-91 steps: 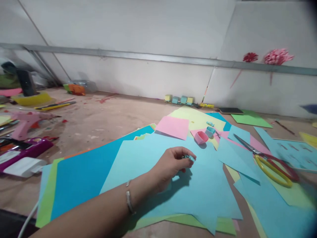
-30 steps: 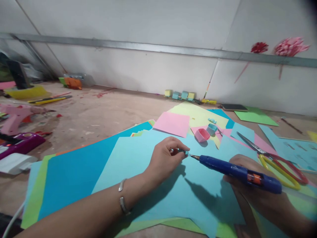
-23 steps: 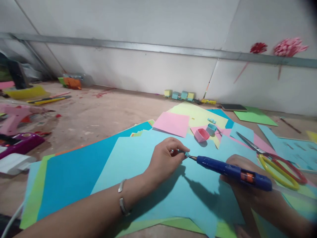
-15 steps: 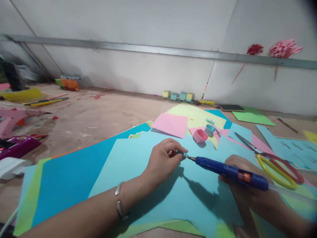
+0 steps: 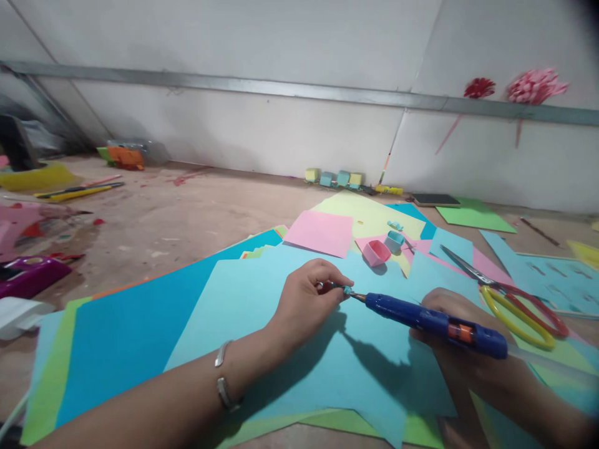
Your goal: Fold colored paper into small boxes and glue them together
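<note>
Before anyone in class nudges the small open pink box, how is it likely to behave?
The pink box looks like folded paper, so it's probably light. Its thin walls around an open mouth would likely dent if squeezed. Its angular sides suggest sliding rather than rolling.

A whitish wall (image 5: 224, 37) is filling the back, thin seams (image 5: 428, 50) slanting down it on both sides. A grey metal rail (image 5: 262, 91) is running right across — kinda dipping toward the right. Below, a brownish tabletop (image 5: 224, 199) is stretching back to the wall, showing reddish stains (image 5: 187, 178). Cool light is washing over everything — looking dimmer at far left.
</note>
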Demonstrator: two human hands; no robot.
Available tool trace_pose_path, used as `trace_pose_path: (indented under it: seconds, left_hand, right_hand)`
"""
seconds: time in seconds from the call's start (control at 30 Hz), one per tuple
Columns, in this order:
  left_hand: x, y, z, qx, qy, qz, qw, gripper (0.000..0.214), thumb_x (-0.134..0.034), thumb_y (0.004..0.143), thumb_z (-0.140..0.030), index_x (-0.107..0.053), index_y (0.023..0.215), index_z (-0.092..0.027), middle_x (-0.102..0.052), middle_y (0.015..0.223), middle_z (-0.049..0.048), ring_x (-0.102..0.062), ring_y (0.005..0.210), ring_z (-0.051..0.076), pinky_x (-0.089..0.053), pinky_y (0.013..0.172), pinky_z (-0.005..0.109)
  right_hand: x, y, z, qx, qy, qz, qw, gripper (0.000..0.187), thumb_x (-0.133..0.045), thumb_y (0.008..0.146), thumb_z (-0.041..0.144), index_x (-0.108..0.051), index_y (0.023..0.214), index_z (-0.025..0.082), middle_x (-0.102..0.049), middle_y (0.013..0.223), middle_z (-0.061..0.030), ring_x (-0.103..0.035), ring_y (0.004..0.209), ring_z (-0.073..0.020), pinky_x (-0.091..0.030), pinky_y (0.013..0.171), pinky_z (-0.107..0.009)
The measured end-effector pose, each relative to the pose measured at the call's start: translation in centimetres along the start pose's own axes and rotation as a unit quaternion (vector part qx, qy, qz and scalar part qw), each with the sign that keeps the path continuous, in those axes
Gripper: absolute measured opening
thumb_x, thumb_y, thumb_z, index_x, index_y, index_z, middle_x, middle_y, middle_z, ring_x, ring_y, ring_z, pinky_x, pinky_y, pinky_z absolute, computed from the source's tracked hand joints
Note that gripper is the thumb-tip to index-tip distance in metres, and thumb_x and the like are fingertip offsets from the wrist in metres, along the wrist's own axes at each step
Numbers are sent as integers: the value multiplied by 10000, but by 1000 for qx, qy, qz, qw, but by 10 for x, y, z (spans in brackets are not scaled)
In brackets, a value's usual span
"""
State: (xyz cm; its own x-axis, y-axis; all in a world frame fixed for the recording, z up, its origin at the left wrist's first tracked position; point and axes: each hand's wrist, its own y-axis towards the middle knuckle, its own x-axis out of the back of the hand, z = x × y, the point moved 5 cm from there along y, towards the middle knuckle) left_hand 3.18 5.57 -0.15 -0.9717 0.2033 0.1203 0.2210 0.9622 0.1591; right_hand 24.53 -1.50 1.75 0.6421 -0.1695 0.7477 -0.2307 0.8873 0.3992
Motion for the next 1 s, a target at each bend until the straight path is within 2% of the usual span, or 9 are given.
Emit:
trace_pose_path:
  seconds: [0.33, 0.6, 0.9, 1.0]
  left_hand:
    - [0, 0, -1, -57, 43, -3, 997, 176, -611, 645, -76, -729, 687, -200, -618, 754, 11, -547, 629, 106, -440, 557, 237]
    - [2, 1, -4, -50, 32, -9, 998, 146, -640, 656, -86, -733, 692, -192, -614, 765, 19, -551, 646, 107, -440, 557, 231]
    - [2, 1, -2, -36, 29, -2, 999, 155, -614, 651, -104, -727, 688, -203, -615, 781, 22, -556, 666, 120, -448, 570, 247]
    - [1, 1, 0, -27, 17, 1, 999, 154, -608, 645, -113, -725, 687, -204, -605, 794, 25, -559, 679, 131, -477, 601, 272]
  right_hand:
    - [0, -1, 2, 20, 5, -2, 1000, 213, -595, 862, 353, -541, 695, 231, -571, 669, -13, -534, 560, -168, -411, 481, -294]
    - [-1, -2, -4, 16, 1, 2, 1000, 175, -597, 860, 357, -562, 722, 254, -578, 679, -20, -543, 558, -185, -423, 464, -308]
    - [5, 2, 3, -3, -11, 8, 1000, 299, -591, 866, 452, -559, 665, 234, -581, 645, -24, -546, 539, -169, -435, 461, -296]
    - [3, 1, 2, -3, -3, 2, 1000, 286, -599, 869, 458, -582, 698, 229, -588, 673, -22, -549, 560, -163, -433, 481, -290]
